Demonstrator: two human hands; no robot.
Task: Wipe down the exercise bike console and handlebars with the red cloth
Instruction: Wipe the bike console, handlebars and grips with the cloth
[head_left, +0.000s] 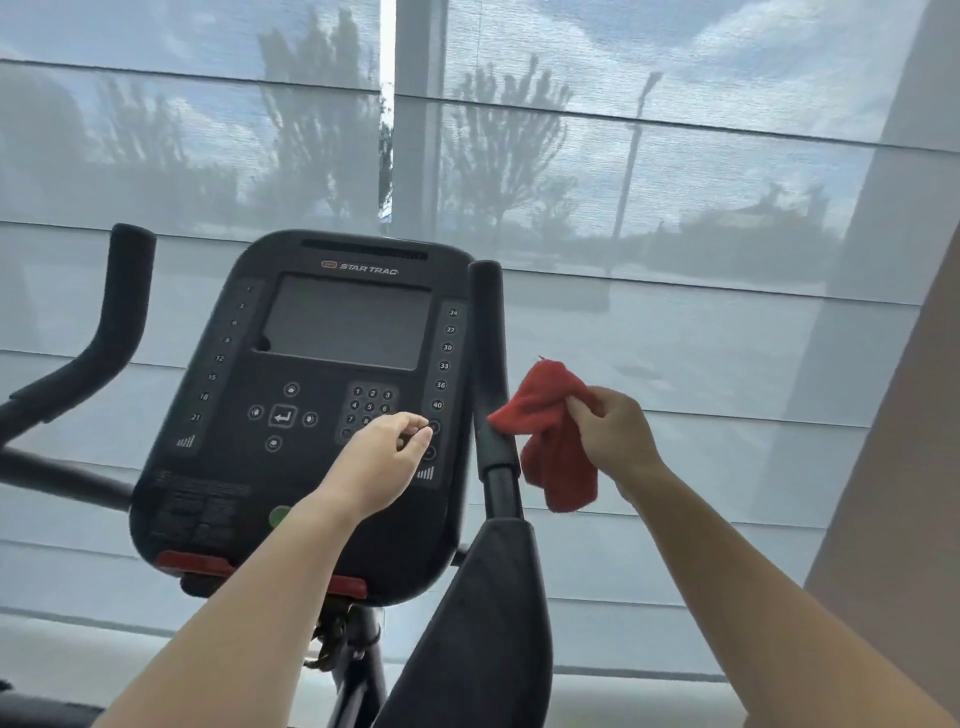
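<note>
Right hand (613, 434) pinching the bunched red cloth (556, 441), cloth seemingly brushing the right handlebar (491, 364); left hand (384, 457) empty, fingers loosely curled, over the console (311, 415) keypad

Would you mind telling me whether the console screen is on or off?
Off, it appears: the console screen is uniformly dark grey, showing no figures or lit graphics.

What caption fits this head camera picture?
Right hand presses the red cloth to the bike's right handlebar.
</note>
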